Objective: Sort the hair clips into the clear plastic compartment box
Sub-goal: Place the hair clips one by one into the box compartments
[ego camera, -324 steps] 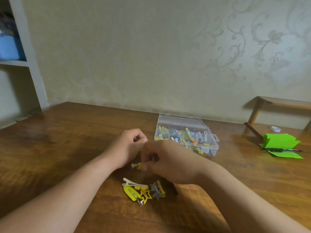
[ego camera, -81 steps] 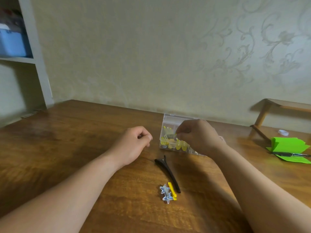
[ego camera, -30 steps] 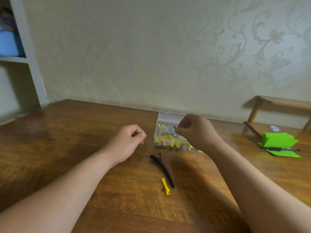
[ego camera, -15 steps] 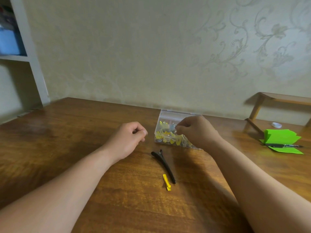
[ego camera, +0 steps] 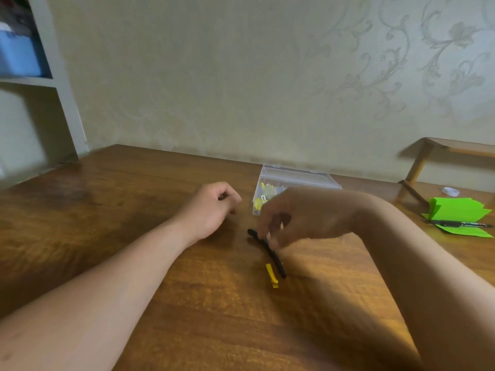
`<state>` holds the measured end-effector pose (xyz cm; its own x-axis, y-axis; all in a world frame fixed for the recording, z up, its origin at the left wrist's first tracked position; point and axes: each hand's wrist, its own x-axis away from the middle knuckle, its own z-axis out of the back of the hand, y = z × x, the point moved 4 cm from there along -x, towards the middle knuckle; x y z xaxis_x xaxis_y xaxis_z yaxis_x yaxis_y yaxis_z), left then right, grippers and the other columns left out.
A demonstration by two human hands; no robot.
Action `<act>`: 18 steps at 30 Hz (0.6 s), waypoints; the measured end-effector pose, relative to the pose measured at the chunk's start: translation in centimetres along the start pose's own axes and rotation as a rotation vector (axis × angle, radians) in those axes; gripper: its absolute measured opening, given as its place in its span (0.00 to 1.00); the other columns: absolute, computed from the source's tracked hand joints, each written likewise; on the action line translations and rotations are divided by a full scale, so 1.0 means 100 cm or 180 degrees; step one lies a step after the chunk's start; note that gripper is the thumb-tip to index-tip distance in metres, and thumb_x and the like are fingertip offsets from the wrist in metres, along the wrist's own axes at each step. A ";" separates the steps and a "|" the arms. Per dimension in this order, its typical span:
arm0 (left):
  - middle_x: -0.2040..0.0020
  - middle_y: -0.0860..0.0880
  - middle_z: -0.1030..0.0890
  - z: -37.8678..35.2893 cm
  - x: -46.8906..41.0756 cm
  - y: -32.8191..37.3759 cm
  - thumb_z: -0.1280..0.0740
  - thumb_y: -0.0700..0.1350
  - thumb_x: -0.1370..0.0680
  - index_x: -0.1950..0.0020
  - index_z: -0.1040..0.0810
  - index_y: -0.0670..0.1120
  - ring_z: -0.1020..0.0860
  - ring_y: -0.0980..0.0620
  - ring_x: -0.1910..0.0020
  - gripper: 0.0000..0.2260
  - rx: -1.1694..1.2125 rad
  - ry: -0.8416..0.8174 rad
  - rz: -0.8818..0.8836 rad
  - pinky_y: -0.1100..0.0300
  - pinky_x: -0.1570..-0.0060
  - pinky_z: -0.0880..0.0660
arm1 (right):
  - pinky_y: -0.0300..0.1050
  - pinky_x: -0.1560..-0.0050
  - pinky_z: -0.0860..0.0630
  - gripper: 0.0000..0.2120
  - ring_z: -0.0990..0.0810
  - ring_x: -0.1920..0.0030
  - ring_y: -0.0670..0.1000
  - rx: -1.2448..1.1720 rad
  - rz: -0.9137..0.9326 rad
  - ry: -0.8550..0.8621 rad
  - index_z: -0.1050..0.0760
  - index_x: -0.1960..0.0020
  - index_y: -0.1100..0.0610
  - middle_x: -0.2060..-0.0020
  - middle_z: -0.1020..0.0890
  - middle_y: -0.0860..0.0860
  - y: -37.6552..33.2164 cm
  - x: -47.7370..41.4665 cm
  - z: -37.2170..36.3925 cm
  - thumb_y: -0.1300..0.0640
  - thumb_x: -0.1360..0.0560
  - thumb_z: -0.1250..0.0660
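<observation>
The clear plastic compartment box (ego camera: 294,174) stands at the back of the wooden table (ego camera: 134,210), with yellow and mixed hair clips showing inside; my right hand hides most of its front. A long black hair clip (ego camera: 276,260) lies on the table in front of the box, and a small yellow clip (ego camera: 272,275) lies right beside its near end. My right hand (ego camera: 308,218) hangs over the far end of the black clip, blurred, with its curved fingertips down at the clip. My left hand (ego camera: 211,210) rests on the table left of the box, loosely curled, with nothing visible in it.
Green paper (ego camera: 455,211) with a black pen (ego camera: 460,224) on it lies at the right, and a small white roll (ego camera: 450,191) lies behind it. A low wooden stand (ego camera: 423,159) is at the far right. A white shelf unit (ego camera: 56,84) stands at the left.
My right hand has left the box and come down toward me onto the black clip. The blue star clip has gone from the table. My left hand has stayed put.
</observation>
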<state>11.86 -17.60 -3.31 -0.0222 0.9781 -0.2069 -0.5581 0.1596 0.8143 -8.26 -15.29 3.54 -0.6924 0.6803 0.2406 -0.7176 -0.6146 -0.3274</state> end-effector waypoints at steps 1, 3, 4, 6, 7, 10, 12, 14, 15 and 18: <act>0.56 0.56 0.14 0.000 -0.001 -0.001 0.33 0.50 0.15 0.50 0.16 0.54 0.18 0.55 0.51 0.07 0.0040 -0.0001 0.0000 0.52 0.47 0.22 | 0.37 0.53 0.28 0.09 0.21 0.55 0.38 0.0014 0.0007 -0.0366 0.17 0.42 0.42 0.50 0.16 0.42 -0.005 0.001 -0.005 0.51 0.22 0.24; 0.58 0.57 0.14 0.000 -0.001 -0.002 0.32 0.50 0.16 0.51 0.16 0.54 0.18 0.55 0.53 0.07 0.0099 -0.0013 0.0011 0.51 0.46 0.21 | 0.39 0.53 0.29 0.11 0.21 0.54 0.42 0.0148 0.0009 -0.0805 0.18 0.40 0.45 0.48 0.16 0.46 -0.010 0.002 -0.013 0.53 0.22 0.24; 0.58 0.57 0.14 0.000 -0.002 -0.002 0.32 0.49 0.17 0.51 0.16 0.54 0.18 0.54 0.54 0.07 0.0111 -0.0010 0.0010 0.51 0.46 0.20 | 0.41 0.53 0.28 0.12 0.20 0.51 0.46 0.0233 0.0009 -0.0917 0.18 0.40 0.45 0.47 0.16 0.49 -0.011 0.002 -0.016 0.53 0.22 0.24; 0.58 0.56 0.14 0.000 -0.002 -0.002 0.33 0.49 0.17 0.51 0.16 0.53 0.18 0.54 0.56 0.07 0.0099 0.0000 0.0004 0.51 0.47 0.20 | 0.45 0.51 0.25 0.11 0.20 0.47 0.53 0.0304 0.0012 -0.0991 0.19 0.41 0.44 0.45 0.17 0.52 -0.011 0.001 -0.019 0.53 0.22 0.24; 0.58 0.56 0.14 0.000 -0.002 -0.002 0.33 0.49 0.17 0.51 0.16 0.53 0.18 0.54 0.57 0.07 0.0096 0.0012 0.0001 0.51 0.47 0.20 | 0.47 0.49 0.25 0.11 0.20 0.46 0.54 0.0293 0.0010 -0.0979 0.19 0.42 0.44 0.45 0.17 0.53 -0.012 0.000 -0.021 0.52 0.23 0.23; 0.58 0.55 0.14 0.000 -0.002 -0.002 0.32 0.48 0.17 0.51 0.16 0.54 0.18 0.54 0.58 0.06 0.0115 0.0033 0.0006 0.51 0.48 0.20 | 0.47 0.51 0.26 0.08 0.20 0.49 0.53 0.0271 0.0018 -0.0832 0.18 0.46 0.45 0.48 0.18 0.52 -0.016 -0.005 -0.026 0.51 0.23 0.23; 0.58 0.55 0.14 0.000 -0.002 -0.002 0.32 0.48 0.17 0.51 0.16 0.53 0.18 0.54 0.58 0.06 0.0104 0.0040 0.0014 0.52 0.49 0.20 | 0.41 0.56 0.29 0.06 0.22 0.56 0.46 0.0288 0.0042 -0.0712 0.17 0.47 0.47 0.54 0.18 0.48 -0.018 -0.008 -0.027 0.50 0.22 0.24; 0.58 0.55 0.14 -0.001 -0.003 -0.002 0.33 0.48 0.17 0.51 0.16 0.53 0.18 0.54 0.57 0.07 0.0105 0.0026 0.0010 0.53 0.49 0.21 | 0.39 0.59 0.30 0.06 0.24 0.60 0.43 0.0307 0.0031 -0.0641 0.17 0.46 0.48 0.58 0.20 0.45 -0.020 -0.009 -0.027 0.51 0.22 0.24; 0.58 0.55 0.14 -0.001 -0.003 -0.002 0.33 0.48 0.17 0.52 0.16 0.54 0.18 0.54 0.56 0.07 0.0096 0.0021 0.0014 0.52 0.48 0.21 | 0.40 0.59 0.29 0.08 0.23 0.59 0.44 0.0323 0.0044 -0.0631 0.18 0.45 0.49 0.57 0.19 0.46 -0.021 -0.008 -0.027 0.51 0.22 0.23; 0.59 0.56 0.14 -0.001 -0.003 -0.002 0.33 0.48 0.17 0.52 0.16 0.54 0.19 0.53 0.57 0.07 0.0088 0.0020 0.0051 0.51 0.47 0.21 | 0.50 0.51 0.22 0.11 0.19 0.51 0.52 0.0312 0.0132 -0.0676 0.19 0.43 0.48 0.49 0.17 0.51 -0.025 -0.007 -0.029 0.51 0.23 0.22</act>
<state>11.95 -17.95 -3.48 -0.0363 0.9797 -0.1969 -0.5346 0.1475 0.8322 -5.71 -13.07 1.55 -0.7143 0.5606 0.4189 -0.6848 -0.6832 -0.2533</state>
